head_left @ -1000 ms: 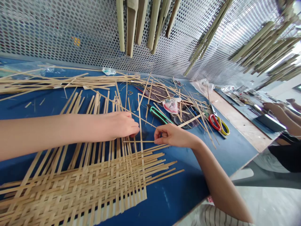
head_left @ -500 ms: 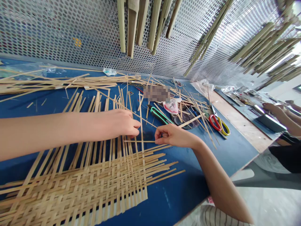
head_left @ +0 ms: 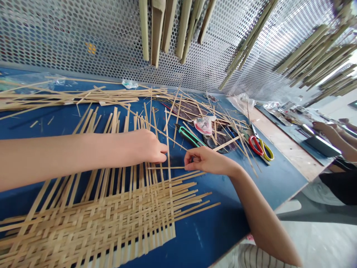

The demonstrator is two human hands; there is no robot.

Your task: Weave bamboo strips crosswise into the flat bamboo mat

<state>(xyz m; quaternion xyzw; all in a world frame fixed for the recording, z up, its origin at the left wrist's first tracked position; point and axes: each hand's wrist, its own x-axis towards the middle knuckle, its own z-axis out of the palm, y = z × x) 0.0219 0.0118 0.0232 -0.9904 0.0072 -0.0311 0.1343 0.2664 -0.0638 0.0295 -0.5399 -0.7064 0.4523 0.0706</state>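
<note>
Blue workbench [head_left: 212, 223] carries a bamboo-strip weave [head_left: 92, 223] reaching its near edge, with open blue to the weave's right. Loose upright strips [head_left: 139, 178] rise from the weave, and the left hand [head_left: 142, 148] curls against them, its grip unclear. Just beside it, the right hand [head_left: 208, 160] pinches a crosswise bamboo strip [head_left: 166, 168] between its fingertips.

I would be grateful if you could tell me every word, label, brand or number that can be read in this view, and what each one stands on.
No word, brand or number can be read.
The small yellow patch on the perforated metal panel is too small to read.
The pink print on the plastic bag is too blurred to read.
The red and yellow scissors handles show no legible marks.
</note>
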